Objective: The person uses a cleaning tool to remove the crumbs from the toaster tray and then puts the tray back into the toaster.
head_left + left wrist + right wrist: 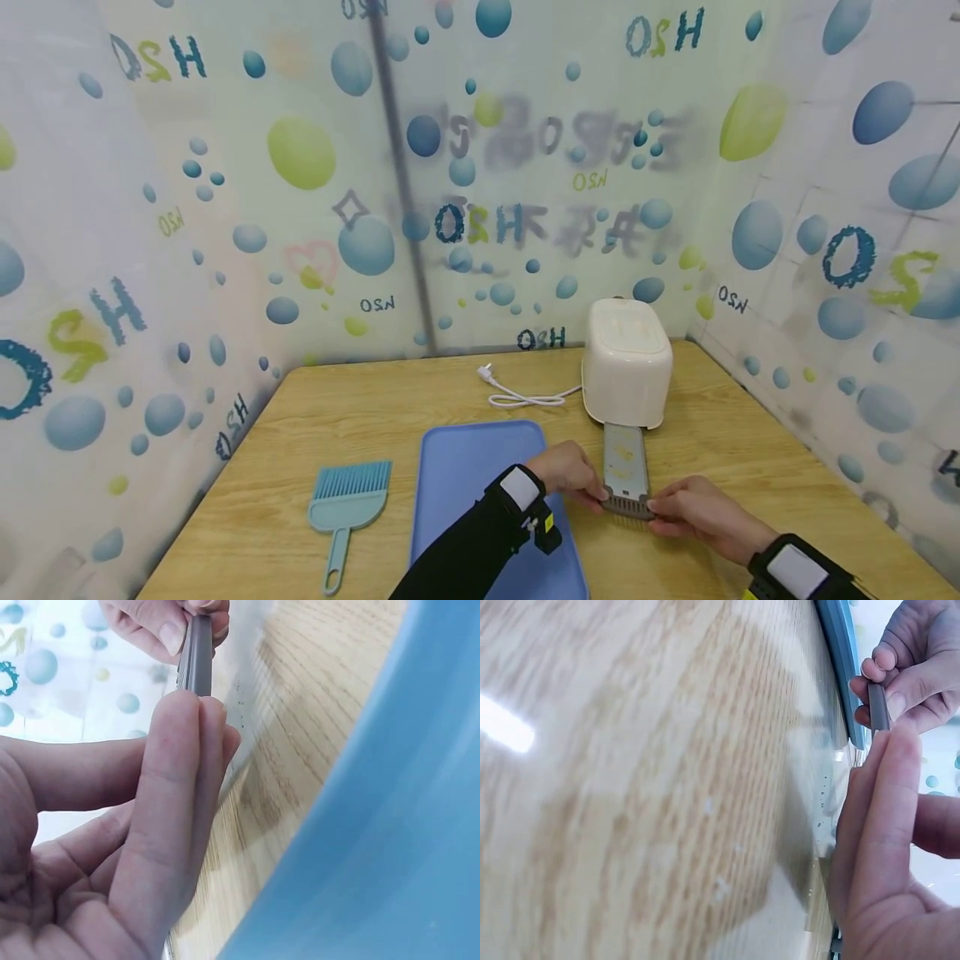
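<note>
A white toaster [628,362] stands at the back right. Its grey metal crumb tray [619,446] sticks out from the base toward me, with yellowish crumbs on it. My left hand [567,469] pinches the left end of the tray's brown front edge [628,503] between thumb and fingers. At the right end of that edge, my right hand [705,515] pinches it too. Both wrist views show the brown edge [199,656] side-on between the two hands. The tray's back end is hidden under or inside the toaster.
A blue serving tray [468,458] lies left of the crumb tray, below my left forearm. Farther left is a light blue hand brush [348,508]. The toaster's white cord [525,401] lies coiled behind the serving tray. Patterned curtains [315,208] border the wooden table [360,400].
</note>
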### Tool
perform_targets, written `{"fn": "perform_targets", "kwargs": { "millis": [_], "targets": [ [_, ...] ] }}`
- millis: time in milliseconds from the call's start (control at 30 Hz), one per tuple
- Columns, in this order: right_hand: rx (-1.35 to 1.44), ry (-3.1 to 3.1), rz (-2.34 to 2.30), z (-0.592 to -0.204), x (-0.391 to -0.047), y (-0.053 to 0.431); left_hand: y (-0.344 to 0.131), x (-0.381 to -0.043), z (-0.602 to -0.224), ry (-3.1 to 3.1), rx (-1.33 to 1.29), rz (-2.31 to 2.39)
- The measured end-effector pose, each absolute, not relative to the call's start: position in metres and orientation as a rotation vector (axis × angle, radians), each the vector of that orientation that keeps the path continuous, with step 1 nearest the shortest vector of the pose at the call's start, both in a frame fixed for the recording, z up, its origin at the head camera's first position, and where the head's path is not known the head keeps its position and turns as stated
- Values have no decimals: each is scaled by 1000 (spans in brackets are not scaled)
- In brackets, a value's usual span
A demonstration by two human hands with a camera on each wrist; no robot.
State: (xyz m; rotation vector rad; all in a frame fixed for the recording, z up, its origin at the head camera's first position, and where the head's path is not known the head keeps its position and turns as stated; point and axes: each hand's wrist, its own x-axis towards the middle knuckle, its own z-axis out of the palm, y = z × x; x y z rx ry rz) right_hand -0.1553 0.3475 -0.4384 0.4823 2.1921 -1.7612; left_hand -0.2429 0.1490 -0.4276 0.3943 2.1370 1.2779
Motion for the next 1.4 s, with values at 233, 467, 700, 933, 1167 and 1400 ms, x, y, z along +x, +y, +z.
{"fn": "perform_targets", "kwargs": {
  "millis": [233,467,700,933,1167,1400],
  "targets": [
    [429,2164,-1771,-436,-150,347,145,-241,-428,2132,443,1247],
    [387,2156,-1777,-432,-147,342,136,-242,-427,2089,507,1250],
    [283,2168,-1764,-428,-155,330,114,-247,-417,2079,547,1272],
    [116,2103,-1861,-422,-167,310,86,-258,-403,2126,603,1216],
    [76,2112,-1877,-414,-189,287,61,-269,-397,2172,529,1294],
    [40,2162,-1862,-406,-214,262,34,-276,-395,2165,441,1453]
  ]
}}
